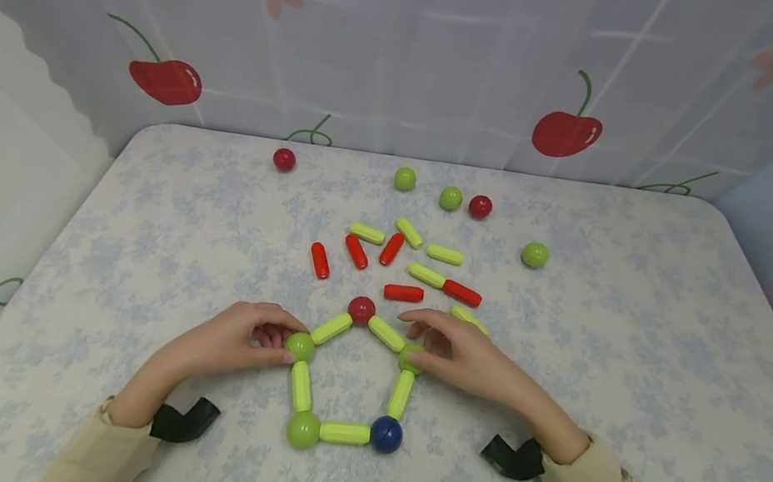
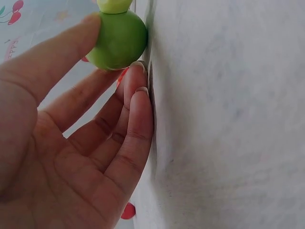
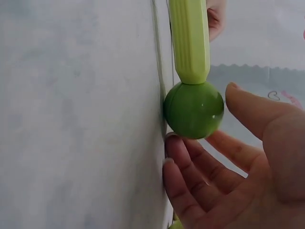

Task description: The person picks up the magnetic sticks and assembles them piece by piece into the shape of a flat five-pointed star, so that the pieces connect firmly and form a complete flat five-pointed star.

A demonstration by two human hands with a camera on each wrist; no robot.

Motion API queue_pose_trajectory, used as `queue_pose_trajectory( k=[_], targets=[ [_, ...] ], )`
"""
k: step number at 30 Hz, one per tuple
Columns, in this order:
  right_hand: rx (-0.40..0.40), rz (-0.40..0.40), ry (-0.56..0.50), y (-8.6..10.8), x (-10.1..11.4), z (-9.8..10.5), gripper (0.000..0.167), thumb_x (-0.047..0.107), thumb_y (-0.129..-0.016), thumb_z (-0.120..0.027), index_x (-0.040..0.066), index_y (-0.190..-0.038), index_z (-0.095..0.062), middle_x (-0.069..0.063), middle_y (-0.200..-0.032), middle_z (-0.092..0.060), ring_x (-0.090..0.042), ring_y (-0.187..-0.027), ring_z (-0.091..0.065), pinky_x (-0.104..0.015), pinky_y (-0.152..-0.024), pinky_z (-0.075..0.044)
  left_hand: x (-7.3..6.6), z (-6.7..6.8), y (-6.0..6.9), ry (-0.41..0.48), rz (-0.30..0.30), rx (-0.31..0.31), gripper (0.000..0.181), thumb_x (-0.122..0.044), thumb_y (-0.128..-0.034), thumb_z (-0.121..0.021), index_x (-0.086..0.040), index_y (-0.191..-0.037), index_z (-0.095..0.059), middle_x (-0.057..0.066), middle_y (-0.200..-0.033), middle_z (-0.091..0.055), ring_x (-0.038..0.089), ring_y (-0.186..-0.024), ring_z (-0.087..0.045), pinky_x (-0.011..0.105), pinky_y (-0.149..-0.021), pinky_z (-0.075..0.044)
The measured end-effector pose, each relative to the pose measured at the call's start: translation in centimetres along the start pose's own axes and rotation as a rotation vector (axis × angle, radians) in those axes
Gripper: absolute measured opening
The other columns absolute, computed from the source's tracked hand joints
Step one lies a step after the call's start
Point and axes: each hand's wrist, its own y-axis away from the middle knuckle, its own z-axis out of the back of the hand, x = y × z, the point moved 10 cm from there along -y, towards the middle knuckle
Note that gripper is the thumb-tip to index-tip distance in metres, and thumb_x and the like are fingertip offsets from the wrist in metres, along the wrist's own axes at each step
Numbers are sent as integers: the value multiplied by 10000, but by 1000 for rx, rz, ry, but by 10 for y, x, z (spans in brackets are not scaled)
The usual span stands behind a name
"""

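Observation:
Five sticks and balls form a closed pentagon: light green sticks (image 1: 344, 434) joined by a red ball (image 1: 361, 310) at the top, a blue ball (image 1: 386, 435) at lower right and green balls elsewhere. With thumb and index finger, my left hand (image 1: 242, 340) pinches the left green ball (image 1: 300, 347); the left wrist view shows that green ball (image 2: 119, 40) between them. My right hand (image 1: 463, 354) lies loosely around the right green ball (image 1: 410, 358), partly covering it. In the right wrist view, the thumb stands slightly off this ball (image 3: 194, 110), other fingers close beneath.
Beyond the pentagon lie loose red sticks (image 1: 403, 293) and light green sticks (image 1: 445, 254), one of each end to end. Farther back are green balls (image 1: 534, 254) and red balls (image 1: 284, 160). A patterned curtain (image 1: 387, 47) rises behind the table (image 1: 152, 238).

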Motion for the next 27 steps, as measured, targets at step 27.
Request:
queue_pose_trajectory(
  k=[27],
  targets=[
    [-45, 14, 87, -23, 1, -18, 485, 173, -901, -636, 135, -1361, -488, 66, -862, -522, -95, -706, -480, -263, -623, -430, 28, 59, -76, -206, 271, -311, 338, -228, -833, -721, -15, -1063, -594, 74, -761, -546, 215, -660, -492, 325, -598, -398]
  ],
)
